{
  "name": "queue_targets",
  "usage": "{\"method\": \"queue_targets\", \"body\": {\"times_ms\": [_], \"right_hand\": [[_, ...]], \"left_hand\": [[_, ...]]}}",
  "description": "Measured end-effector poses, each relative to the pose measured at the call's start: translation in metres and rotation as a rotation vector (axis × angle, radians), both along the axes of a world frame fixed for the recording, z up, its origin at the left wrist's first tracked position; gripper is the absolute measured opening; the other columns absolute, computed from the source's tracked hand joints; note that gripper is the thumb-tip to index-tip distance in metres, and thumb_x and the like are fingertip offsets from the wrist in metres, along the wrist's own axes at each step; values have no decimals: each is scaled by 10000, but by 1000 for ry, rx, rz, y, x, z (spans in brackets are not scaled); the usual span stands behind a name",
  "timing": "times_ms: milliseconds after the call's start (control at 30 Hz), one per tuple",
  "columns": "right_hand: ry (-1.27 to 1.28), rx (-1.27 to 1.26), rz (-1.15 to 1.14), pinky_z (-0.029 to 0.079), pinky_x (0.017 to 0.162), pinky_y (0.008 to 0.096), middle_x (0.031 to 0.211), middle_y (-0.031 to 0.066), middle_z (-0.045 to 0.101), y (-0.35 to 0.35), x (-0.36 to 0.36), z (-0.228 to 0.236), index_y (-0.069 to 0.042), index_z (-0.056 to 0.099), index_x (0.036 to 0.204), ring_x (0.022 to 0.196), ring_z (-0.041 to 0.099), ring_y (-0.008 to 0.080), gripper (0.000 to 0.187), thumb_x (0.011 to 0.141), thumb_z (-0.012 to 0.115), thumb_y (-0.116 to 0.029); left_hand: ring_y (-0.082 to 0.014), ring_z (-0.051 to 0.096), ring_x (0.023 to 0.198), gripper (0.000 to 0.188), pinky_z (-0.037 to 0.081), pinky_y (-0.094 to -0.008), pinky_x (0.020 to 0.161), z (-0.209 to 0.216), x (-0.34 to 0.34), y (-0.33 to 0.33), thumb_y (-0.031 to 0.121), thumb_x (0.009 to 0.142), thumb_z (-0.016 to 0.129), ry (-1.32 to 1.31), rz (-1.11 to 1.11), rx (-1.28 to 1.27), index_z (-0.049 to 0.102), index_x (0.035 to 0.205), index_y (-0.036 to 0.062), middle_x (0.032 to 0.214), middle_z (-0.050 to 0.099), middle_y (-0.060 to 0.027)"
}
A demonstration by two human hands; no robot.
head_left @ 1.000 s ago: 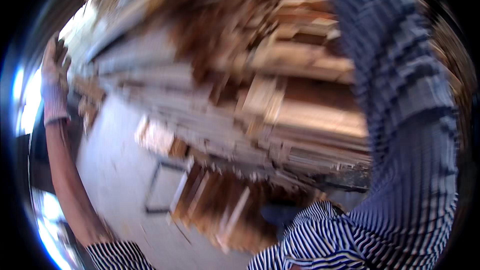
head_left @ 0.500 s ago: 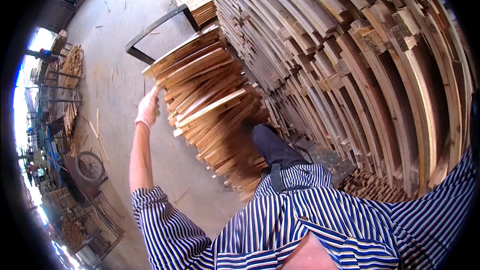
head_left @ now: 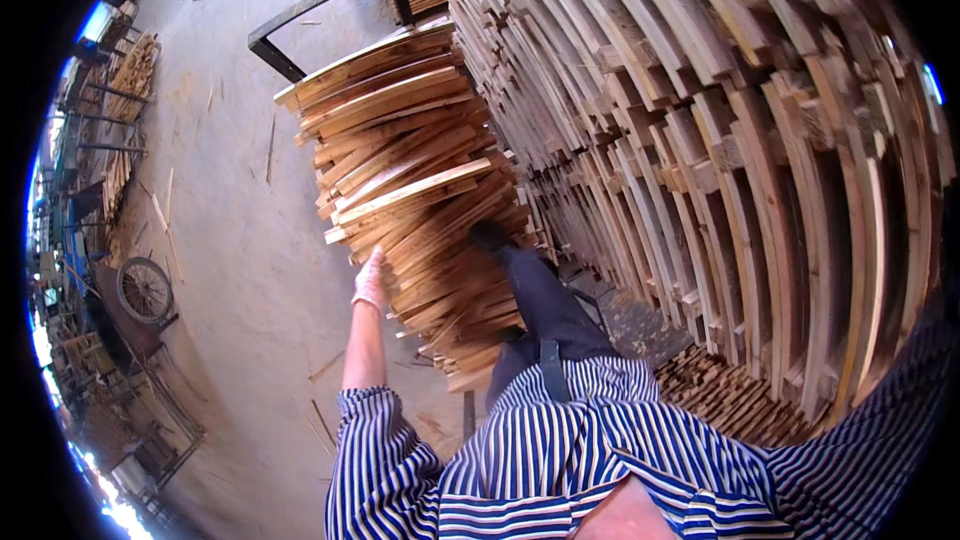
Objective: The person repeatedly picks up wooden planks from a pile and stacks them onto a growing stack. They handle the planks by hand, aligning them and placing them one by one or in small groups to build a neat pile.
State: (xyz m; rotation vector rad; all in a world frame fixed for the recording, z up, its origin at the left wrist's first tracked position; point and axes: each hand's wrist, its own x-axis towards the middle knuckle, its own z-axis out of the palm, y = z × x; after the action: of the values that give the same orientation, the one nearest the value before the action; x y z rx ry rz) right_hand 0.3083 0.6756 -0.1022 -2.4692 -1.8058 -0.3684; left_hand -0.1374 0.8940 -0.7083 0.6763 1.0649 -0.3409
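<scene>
My left hand (head_left: 371,280), in a pale work glove, rests against the end of a leaning pile of short wooden boards (head_left: 410,190) loaded on a black metal-framed cart (head_left: 300,20). Its fingers press flat on the board ends and grip nothing that I can see. My right hand is out of view; only its striped sleeve (head_left: 880,440) runs up the right edge. My leg in dark trousers (head_left: 540,310) is raised, with the shoe (head_left: 490,235) set against the pile.
A tall stack of long timber (head_left: 720,140) fills the right side. Concrete floor (head_left: 230,230) with wood scraps lies to the left. A spoked wheel (head_left: 146,289), metal racks and more wood piles (head_left: 125,70) stand along the far left.
My view swung from the timber stack down to the cart. My left hand dropped from a high reach to the lower end of the board pile, and my foot came up against it.
</scene>
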Motion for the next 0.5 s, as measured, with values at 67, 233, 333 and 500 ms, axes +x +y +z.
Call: {"method": "queue_targets", "body": {"times_ms": [67, 233, 333, 500], "right_hand": [[93, -90, 3, 491, 991, 452, 1375, 184, 551, 23, 11, -69, -99, 516, 1400, 1208, 579, 313, 638, 939, 539, -539], [303, -560, -74, 456, 1042, 452, 1434, 181, 508, 74, -17, -304, -109, 447, 1458, 1255, 552, 318, 730, 936, 499, -616], [504, -588, -134, 495, 942, 513, 1252, 221, 595, 20, -25, -471, -73, 523, 1337, 1143, 605, 369, 696, 897, 498, -611], [697, -765, -268, 446, 1019, 521, 1359, 183, 537, 14, -76, -643, -93, 490, 1377, 1296, 507, 345, 762, 824, 668, -586]], "left_hand": [[-321, 565, 972, 589, 450, -540, 852, -10, 42, -71, 595, 847, 684, -2, 137, 67, 601, 1187, 121, 1035, 622, -121], [-447, 153, 1472, 1147, 107, -642, 1173, -85, 35, -136, 619, 797, 718, 151, 326, -307, 73, 1582, 87, 1635, 104, -197], [-435, 142, 1484, 1235, 101, -611, 1190, -129, 47, -154, 666, 763, 722, 117, 353, -296, -3, 1584, 96, 1647, 44, -183], [-423, 41, 1507, 1312, 144, -572, 1200, -215, 47, -160, 678, 735, 740, 158, 699, -433, -119, 1571, 145, 1657, -43, -135]]}}
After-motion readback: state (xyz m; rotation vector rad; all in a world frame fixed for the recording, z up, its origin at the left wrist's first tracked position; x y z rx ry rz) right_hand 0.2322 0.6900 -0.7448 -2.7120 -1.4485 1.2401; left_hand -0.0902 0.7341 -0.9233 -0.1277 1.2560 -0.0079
